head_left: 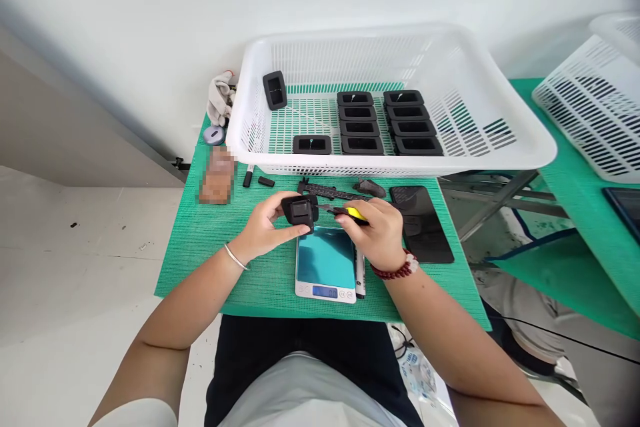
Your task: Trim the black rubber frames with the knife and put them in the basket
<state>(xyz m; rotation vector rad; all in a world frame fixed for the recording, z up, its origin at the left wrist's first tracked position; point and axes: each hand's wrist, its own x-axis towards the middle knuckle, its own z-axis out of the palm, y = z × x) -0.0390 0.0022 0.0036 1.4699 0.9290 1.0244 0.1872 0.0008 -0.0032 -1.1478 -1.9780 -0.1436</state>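
My left hand (271, 227) is closed around a black plastic part (301, 209) with a flat flange and a boxy middle, held above the scale. My right hand (376, 230) grips a yellow and black utility knife (357, 214). Its blade end points left and lies close to the part's right edge; whether it touches, I cannot tell. Beneath both hands sits a digital scale (326, 263) with a shiny blue-green plate and a small lit display. Behind the hands lie a dark caliper (325, 191) and a crumpled dark piece (371, 187).
A white plastic basket (390, 163) across the back holds several black rectangular parts (360, 128). A black tablet-like slab (425, 223) lies at right, a marker (248, 176) and its dark cap-like piece (267, 181) at left. Another basket (590, 100) stands on the neighbouring table.
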